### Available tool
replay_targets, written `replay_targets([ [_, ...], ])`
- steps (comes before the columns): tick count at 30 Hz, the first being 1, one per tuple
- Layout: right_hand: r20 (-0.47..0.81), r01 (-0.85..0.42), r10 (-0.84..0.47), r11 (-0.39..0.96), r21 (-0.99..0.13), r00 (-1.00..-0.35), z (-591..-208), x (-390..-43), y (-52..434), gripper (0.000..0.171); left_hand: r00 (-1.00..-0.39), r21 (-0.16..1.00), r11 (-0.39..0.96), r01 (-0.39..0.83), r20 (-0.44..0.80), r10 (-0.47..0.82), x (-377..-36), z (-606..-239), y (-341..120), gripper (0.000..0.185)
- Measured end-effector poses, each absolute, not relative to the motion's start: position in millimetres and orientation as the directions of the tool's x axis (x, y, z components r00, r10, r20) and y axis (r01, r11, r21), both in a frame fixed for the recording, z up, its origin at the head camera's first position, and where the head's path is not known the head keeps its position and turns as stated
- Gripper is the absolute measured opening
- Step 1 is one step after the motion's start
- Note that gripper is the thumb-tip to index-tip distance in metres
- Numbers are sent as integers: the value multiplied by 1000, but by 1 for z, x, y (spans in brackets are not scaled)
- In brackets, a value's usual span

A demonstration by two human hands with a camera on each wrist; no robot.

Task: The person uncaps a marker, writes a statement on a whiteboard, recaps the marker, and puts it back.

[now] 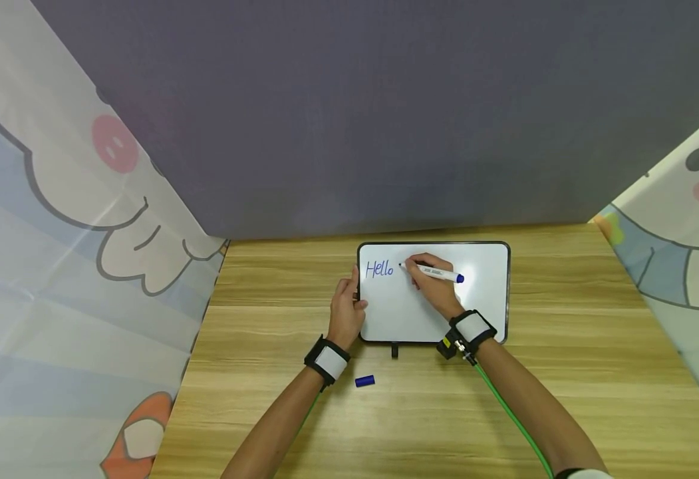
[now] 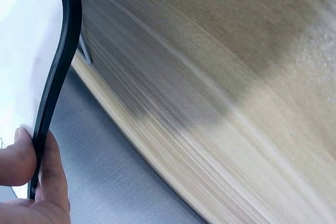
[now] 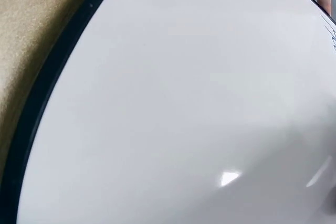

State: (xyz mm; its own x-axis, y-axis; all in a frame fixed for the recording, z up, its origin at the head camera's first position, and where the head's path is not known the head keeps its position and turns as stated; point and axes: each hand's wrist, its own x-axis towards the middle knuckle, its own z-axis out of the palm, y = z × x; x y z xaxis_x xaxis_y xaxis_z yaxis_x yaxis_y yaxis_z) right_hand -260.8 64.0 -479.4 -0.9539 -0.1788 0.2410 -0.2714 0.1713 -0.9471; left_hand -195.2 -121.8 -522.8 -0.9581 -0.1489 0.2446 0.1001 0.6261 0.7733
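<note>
- Small whiteboard [image 1: 433, 313] flat on wooden bench [image 1: 564, 372], "Hello" [image 1: 380, 269] inked at its upper left corner.
- Right hand [image 1: 435, 289] curled round blue marker [image 1: 439, 271], tip just right of the word.
- Left hand [image 1: 346, 313] pinching the board's black left rim [image 2: 58, 77].
- Likely light, rigid, slick-faced; best gripped by the rim.
- Blue cap [image 1: 364, 380] loose on bench, near left wrist.
</note>
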Motion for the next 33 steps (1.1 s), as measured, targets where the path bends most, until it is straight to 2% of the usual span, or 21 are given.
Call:
replay_targets([
  [14, 242, -274, -194, 159, -949, -951, -483, -261, 62, 17, -960, 780, 617, 102, 240, -144, -196, -526, -123, 79],
  [33, 258, -291, -166, 219, -931, -952, -483, -259, 65, 16, -961, 777, 622, 98, 236, -143, -197, -524, -123, 77],
])
